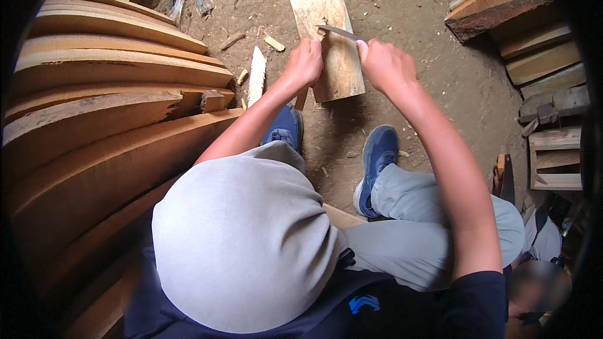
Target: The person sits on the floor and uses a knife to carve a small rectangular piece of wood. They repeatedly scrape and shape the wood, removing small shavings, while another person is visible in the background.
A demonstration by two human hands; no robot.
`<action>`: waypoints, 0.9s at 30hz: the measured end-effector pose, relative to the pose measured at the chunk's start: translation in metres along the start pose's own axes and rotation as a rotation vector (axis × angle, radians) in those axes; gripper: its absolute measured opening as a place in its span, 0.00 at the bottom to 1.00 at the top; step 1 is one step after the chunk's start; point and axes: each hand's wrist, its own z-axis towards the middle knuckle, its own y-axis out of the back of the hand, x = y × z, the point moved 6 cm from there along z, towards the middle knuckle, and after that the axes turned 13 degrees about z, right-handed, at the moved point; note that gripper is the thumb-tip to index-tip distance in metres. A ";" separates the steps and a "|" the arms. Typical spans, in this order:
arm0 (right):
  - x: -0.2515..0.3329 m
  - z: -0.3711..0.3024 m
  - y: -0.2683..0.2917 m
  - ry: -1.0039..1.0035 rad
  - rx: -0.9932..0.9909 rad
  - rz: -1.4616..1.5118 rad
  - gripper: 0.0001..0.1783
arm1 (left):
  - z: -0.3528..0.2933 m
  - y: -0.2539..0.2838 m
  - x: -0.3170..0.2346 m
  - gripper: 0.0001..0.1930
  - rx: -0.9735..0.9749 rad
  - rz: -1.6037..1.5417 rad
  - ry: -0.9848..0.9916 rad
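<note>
Right hand (389, 66) grips a knife (342, 32), blade crossing at the top end of a slim wooden piece (322, 33) pinched in the left hand (306, 61), both above a flat wooden block (344, 72) on the dirt floor (414, 56).

A hand could pass over the dirt floor (408, 44) between the wooden board (344, 75) and the far-right timber (502, 0), but stacked planks (119, 66) block the left.
</note>
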 end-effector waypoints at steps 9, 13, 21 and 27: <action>0.013 -0.008 -0.022 0.008 -0.145 -0.151 0.24 | 0.000 0.002 -0.010 0.25 -0.158 0.194 -0.072; 0.026 0.000 -0.030 -0.058 -0.145 -0.133 0.24 | 0.010 0.009 -0.006 0.25 -0.127 0.217 -0.011; 0.028 0.031 -0.029 -0.166 -0.171 -0.173 0.22 | 0.020 0.007 -0.003 0.25 -0.177 0.263 -0.083; 0.017 0.034 0.004 -0.117 -0.055 0.123 0.25 | 0.007 0.019 0.004 0.24 -0.155 0.054 -0.067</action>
